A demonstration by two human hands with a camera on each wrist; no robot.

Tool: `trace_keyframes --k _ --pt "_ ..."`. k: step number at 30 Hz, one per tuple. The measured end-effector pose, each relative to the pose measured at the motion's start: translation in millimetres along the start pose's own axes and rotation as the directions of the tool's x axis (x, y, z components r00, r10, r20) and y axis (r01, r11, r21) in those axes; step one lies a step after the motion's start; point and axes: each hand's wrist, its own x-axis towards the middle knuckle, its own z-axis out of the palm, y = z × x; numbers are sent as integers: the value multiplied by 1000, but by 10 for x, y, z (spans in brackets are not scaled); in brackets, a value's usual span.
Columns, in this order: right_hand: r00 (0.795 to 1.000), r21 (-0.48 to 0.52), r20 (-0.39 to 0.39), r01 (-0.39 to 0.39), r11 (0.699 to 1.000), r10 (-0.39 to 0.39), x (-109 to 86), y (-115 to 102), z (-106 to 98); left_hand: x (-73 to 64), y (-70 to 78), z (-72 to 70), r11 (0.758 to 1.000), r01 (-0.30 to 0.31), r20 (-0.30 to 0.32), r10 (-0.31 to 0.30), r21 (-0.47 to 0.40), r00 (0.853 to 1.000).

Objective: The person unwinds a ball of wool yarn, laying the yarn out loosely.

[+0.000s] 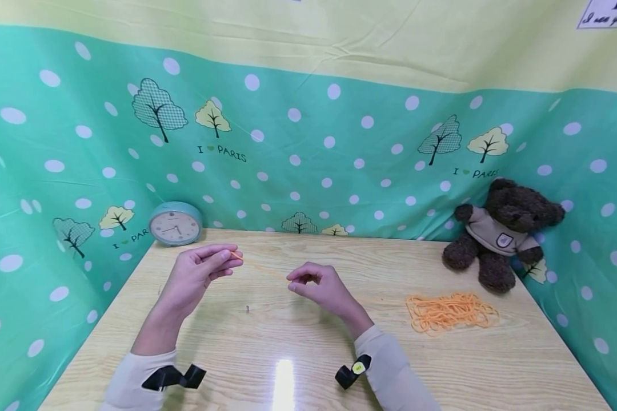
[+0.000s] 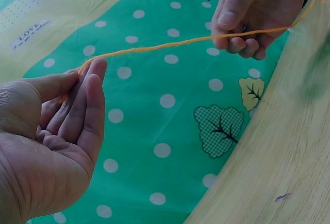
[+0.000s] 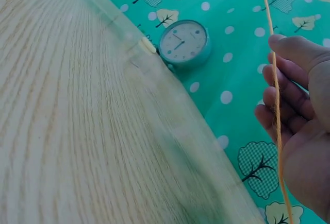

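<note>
An orange yarn strand [image 2: 170, 45] stretches nearly straight between my two hands above the wooden table. My left hand [image 1: 194, 278] pinches one part of it between thumb and fingertips, and a short bit bends over the fingers. To the right, my right hand [image 1: 325, 287] pinches the strand between thumb and index finger, its other fingers curled in loosely. From there the yarn [image 3: 279, 131] runs on past the palm in the right wrist view. A loose heap of the same orange yarn [image 1: 449, 313] lies on the table, right of my right hand.
A round teal clock [image 1: 175, 224] stands at the table's back left corner. A brown teddy bear [image 1: 504, 234] in a sweater sits at the back right. One tiny dark bit [image 1: 247, 309] lies on the wooden table [image 1: 226, 365]. A green dotted curtain [image 1: 308, 142] hangs behind.
</note>
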Motion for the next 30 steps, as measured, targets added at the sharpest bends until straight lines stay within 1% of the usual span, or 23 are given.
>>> trace_keyframes --k 8,12,18,21,25,30 --pt "1000 -28 -6 -7 1000 7 -10 -38 -8 -3 1 -10 1000 3 -1 -3 5 1000" --pt "999 -19 -47 -2 1000 1 -22 -89 -83 0 -8 -11 1000 1 9 -2 8 1000" --pt "988 1 -154 28 1000 -28 -52 -169 -275 12 -37 -10 999 19 27 -21 44 999" --pt "981 -6 -190 37 999 -38 -87 -216 -375 14 -53 -11 998 32 25 -33 57 999" --pt "974 -37 -223 28 999 -35 -149 -243 -529 20 -69 -9 997 41 26 -43 66 999" --pt "963 -54 -270 -8 998 -7 -254 -250 -764 20 -70 -8 997 42 22 -44 70 999"
